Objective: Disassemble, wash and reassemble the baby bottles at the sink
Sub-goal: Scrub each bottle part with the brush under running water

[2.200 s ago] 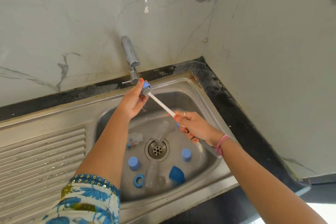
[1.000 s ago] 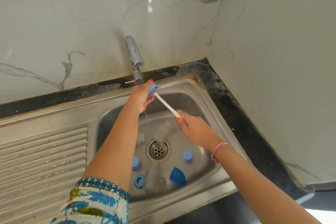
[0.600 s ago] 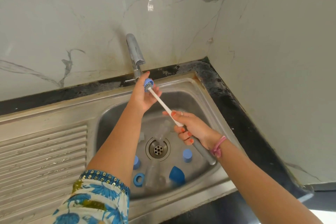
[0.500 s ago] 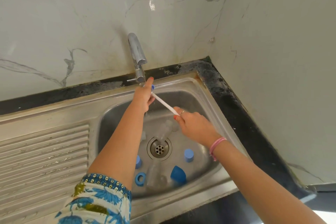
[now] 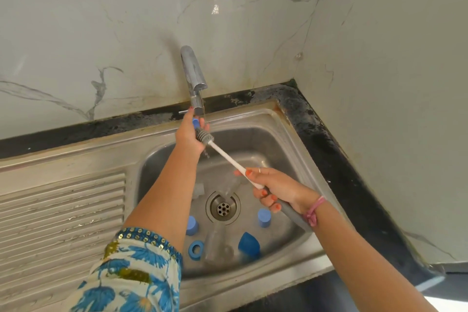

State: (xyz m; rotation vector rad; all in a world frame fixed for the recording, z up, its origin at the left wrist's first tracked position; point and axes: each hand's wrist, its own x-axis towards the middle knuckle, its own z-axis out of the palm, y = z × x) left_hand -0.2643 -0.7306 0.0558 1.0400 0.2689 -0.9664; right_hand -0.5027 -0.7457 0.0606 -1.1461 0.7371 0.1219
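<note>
Scrubbing a small blue bottle part (image 5: pixel 195 123) under the tap (image 5: pixel 193 76), brush head pressed against it.

Left hand (image 5: pixel 188 134) gripped the blue part just below the spout; right hand (image 5: pixel 274 191) was curled round the brush (image 5: pixel 229 158) where white shaft met grey handle, bristles touching the part. Judgement: best done by holding the part steady in the stream and twisting the brush with short strokes, keeping the bristles seated. Remaining pieces lay in the sink (image 5: pixel 268 119): two blue caps (image 5: pixel 191 225), a blue ring (image 5: pixel 195 250), a blue dome cover (image 5: pixel 249 243), clear bottles (image 5: pixel 215 240) near the drain (image 5: pixel 223 208). The left fingers hid most of the part, so its type could not be told; the clear bottles were faint against steel, count uncertain; water flow barely visible.
</note>
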